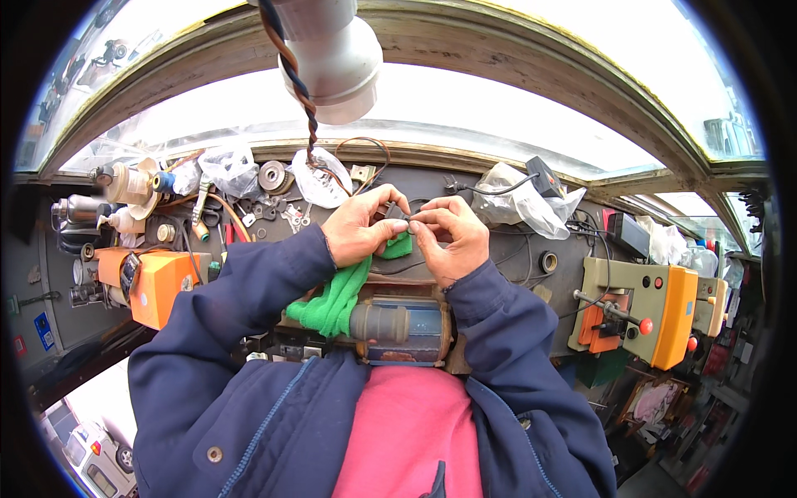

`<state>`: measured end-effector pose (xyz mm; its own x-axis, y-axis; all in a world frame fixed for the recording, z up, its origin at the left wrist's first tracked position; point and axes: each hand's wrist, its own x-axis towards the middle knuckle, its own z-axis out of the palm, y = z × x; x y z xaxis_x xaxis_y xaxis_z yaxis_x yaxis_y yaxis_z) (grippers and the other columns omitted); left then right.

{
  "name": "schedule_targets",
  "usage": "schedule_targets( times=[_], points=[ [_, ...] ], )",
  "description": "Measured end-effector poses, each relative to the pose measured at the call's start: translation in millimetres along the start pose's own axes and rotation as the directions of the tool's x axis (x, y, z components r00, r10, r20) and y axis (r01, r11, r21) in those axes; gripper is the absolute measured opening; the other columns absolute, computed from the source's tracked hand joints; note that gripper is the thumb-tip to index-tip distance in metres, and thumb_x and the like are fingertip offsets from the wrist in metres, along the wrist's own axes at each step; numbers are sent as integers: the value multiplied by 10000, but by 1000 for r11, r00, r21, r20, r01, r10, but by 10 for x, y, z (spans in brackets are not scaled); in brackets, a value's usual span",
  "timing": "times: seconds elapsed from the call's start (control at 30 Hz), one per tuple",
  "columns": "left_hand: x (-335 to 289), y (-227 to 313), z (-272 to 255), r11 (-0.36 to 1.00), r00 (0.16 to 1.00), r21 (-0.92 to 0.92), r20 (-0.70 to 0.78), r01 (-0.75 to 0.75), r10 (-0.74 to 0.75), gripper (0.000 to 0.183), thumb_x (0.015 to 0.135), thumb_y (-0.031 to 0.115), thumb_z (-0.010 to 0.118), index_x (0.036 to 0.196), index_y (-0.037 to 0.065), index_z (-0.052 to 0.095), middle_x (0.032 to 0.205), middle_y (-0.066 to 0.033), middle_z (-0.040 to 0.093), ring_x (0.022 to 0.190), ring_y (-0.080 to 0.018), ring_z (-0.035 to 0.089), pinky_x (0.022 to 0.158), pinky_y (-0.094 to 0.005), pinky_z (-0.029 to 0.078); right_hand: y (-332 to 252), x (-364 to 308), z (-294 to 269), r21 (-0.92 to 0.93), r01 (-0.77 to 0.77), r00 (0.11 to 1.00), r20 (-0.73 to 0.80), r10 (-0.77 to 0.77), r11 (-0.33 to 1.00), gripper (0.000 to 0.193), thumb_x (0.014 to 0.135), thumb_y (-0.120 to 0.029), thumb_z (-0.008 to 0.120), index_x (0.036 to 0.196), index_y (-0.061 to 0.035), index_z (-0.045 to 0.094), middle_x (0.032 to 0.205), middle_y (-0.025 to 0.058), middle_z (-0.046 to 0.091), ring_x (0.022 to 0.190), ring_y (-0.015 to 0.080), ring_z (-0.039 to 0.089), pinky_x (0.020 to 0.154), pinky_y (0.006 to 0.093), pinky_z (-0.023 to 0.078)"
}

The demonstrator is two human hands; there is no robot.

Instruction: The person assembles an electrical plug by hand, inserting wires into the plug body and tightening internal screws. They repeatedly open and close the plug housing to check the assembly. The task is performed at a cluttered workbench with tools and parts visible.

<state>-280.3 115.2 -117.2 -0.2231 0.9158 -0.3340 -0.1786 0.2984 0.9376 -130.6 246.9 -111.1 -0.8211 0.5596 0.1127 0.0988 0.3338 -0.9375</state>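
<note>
My left hand (364,226) and my right hand (452,239) meet over the middle of the bench, fingertips almost touching. Between them is a small black piece (398,213), pinched by the left thumb and fingers; its kind is too small to make out. The right thumb and forefinger close on its right edge. A green cloth (336,300) hangs below my left hand, and a bit of green shows under the fingertips. Nearer my body, a blue-grey cylindrical machine (423,330) stands at the bench edge, the cloth lying against its left end.
Left stand an orange machine (162,286) and several loose keys and tools. White plastic bags (320,181) lie along the window sill. A black power adapter (545,178) rests on a clear bag at right. Beyond stands a beige and yellow key-cutting machine (627,307). A white lamp (336,70) hangs above.
</note>
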Motion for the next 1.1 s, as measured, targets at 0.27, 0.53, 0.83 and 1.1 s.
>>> schedule_targets(
  times=[0.27, 0.53, 0.83, 1.1],
  points=[
    [6, -24, -10, 987, 998, 146, -20, -61, 65, 184, 960, 30, 594, 1129, 55, 525, 813, 26, 542, 668, -33, 509, 588, -202, 418, 12, 6, 12, -83, 4, 998, 57, 1, 997, 47, 830, -7, 721, 868, 12, 701, 929, 111, 647, 680, 194, 685, 609, 287, 557],
    [31, -60, 34, 990, 992, 71, -23, -123, 125, 233, 935, 13, 615, 1142, 53, 517, 773, 5, 519, 647, -67, 477, 574, -235, 401, 145, 5, -11, -27, -41, 994, 99, 44, 999, 62, 848, -13, 687, 826, 30, 650, 947, 98, 624, 773, 172, 644, 712, 277, 523],
    [51, -116, -30, 940, 983, -287, 70, 184, -171, 206, 956, 164, 662, 1090, 25, 590, 830, -19, 616, 635, -94, 602, 582, -239, 491, 240, 5, -40, 172, -195, 978, 113, 177, 966, 91, 904, -31, 659, 848, 34, 628, 993, 44, 568, 751, 71, 542, 668, 227, 447],
    [64, -86, 12, 949, 974, -223, 2, 223, -228, 226, 918, 190, 693, 1027, -1, 642, 810, -30, 615, 619, -94, 603, 526, -271, 541, 259, 9, -29, 56, -142, 983, 126, 134, 988, 106, 941, -47, 655, 885, 42, 638, 1015, 39, 565, 717, 59, 554, 629, 210, 464]
  ],
)
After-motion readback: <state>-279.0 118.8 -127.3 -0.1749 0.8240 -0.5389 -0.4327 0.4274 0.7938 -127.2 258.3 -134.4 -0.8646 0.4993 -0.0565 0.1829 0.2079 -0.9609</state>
